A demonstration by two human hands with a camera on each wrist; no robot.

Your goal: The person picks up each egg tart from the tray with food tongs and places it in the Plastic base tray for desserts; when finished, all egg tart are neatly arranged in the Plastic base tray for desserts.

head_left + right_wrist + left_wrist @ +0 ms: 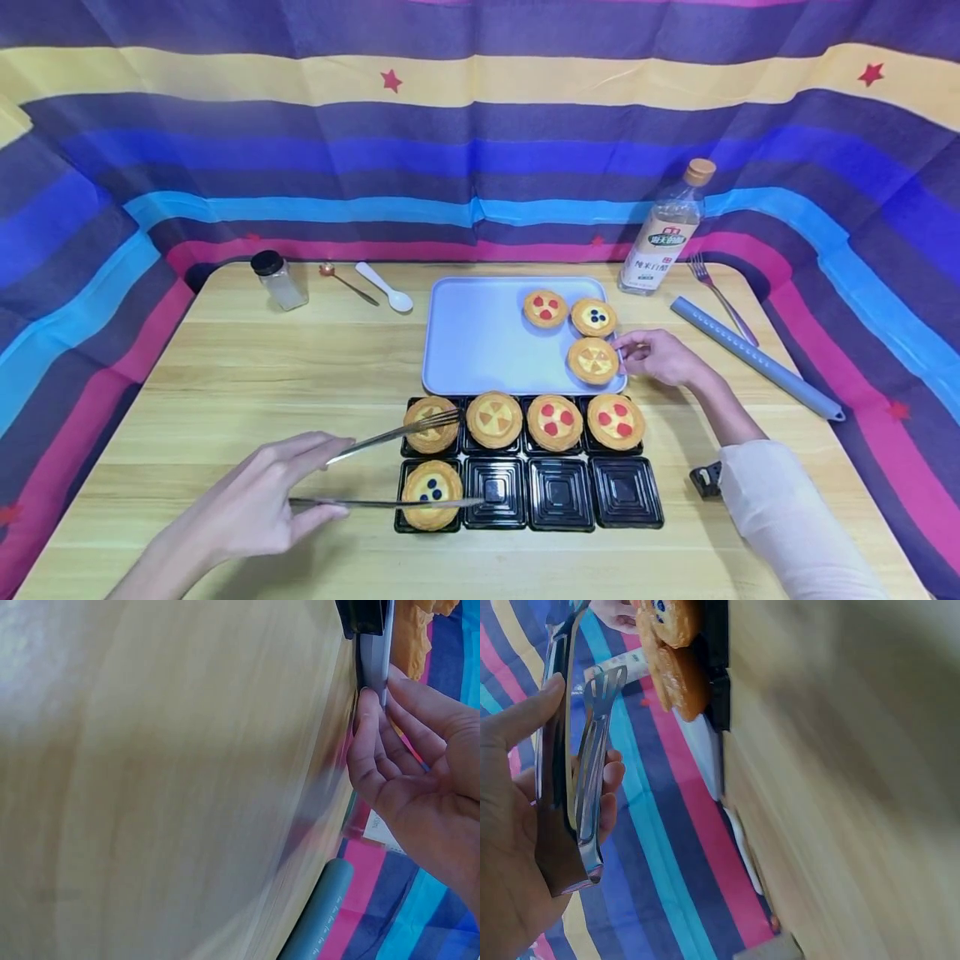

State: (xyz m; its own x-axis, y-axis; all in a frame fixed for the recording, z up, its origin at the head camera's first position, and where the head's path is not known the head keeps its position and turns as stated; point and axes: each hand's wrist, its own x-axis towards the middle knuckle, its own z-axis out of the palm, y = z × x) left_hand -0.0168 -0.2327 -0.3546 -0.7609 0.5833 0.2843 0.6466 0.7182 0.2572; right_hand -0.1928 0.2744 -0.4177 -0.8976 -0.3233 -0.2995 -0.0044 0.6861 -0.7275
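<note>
Pictured against a striped cloth [300,158], over a pale wooden table [225,375]. Laid with a light-blue tray [480,333] toward the back and, just in front of it, two rows of black boxes [558,496], four to a row. Flanked at the right by a grey-blue tube [757,359], lying aslant, and an upright bottle [658,242] near the tray's back corner.

Gripping metal tongs [553,772] in the left hand [258,496], with thumb on one arm, fingers around the other, and both arms spread apart. Pinching the tray's right rim between thumb and fingers of the right hand [660,356], below a white sleeve [787,517].

Seen just beside that right hand: a slice-topped tart [593,361], in front of a berry tart [594,317] and a red-topped tart [545,309] on the same tray. Crossed in the head view by the tongs' far arm: another slice-topped tart [431,444], leftmost in the back row; by the near arm, a boxed berry tart [432,479] directly in front. Impossible to tell whether touching. Lined up along the back row, farther right of the left hand: three more tarts [555,423].

Scattered beyond: a fork [726,302] near the tube, a black-capped jar [281,283], a white spoon [400,302] and a small metal spoon [352,287].
</note>
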